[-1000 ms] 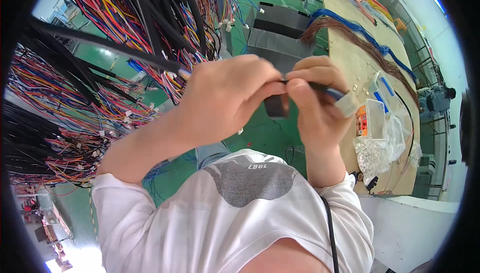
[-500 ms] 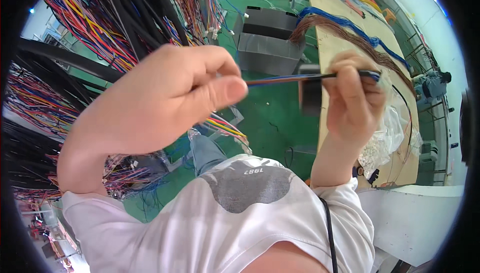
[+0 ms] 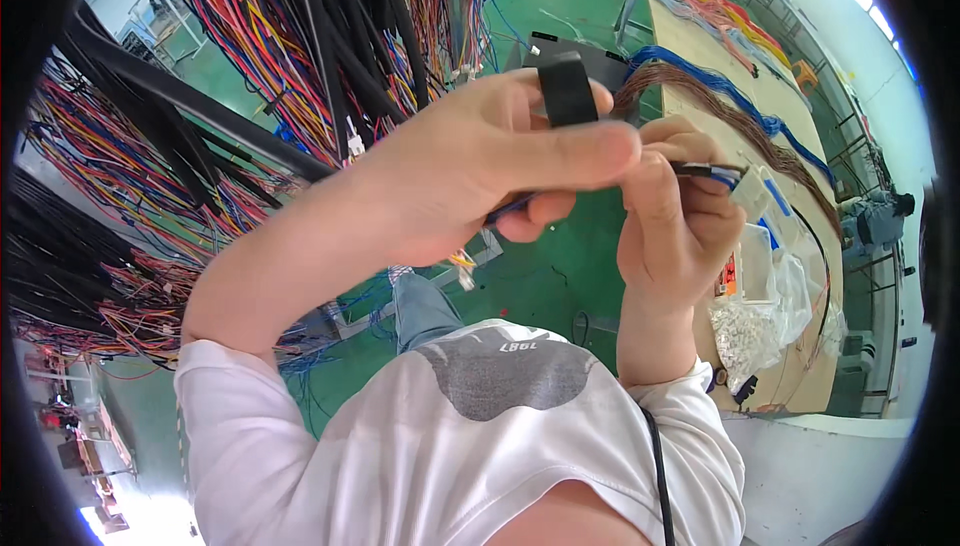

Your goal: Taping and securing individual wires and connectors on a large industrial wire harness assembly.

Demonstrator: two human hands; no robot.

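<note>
Left hand (image 3: pixel 480 166): pinching a roll of black tape (image 3: pixel 567 89) between thumb and fingers, the roll riding just above the grip.
Right hand (image 3: pixel 675 221): closing tight on a thin wire bundle (image 3: pixel 712 172), its white connector (image 3: pixel 750 192) poking out beyond the fingers.
Bundle axis: running across from one grip to the other, both hands touching.
Surroundings: hanging coloured wires (image 3: pixel 250 56) crowding behind the left hand; wooden workbench (image 3: pixel 790 146) lying past the right hand.

The left hand (image 3: pixel 470 171) and right hand (image 3: pixel 675 221) meet in the middle, fingertips touching, with a roll of tape (image 3: pixel 567 91) on top of the left hand's fingers and a thin wire bundle (image 3: pixel 715 172) running right out of the right hand. Hanging wire harnesses (image 3: pixel 230 76) fill the left side. A long workbench (image 3: pixel 700 96) lies to the right, behind the right hand, with plastic bags (image 3: pixel 765 321) on its near end.
</note>
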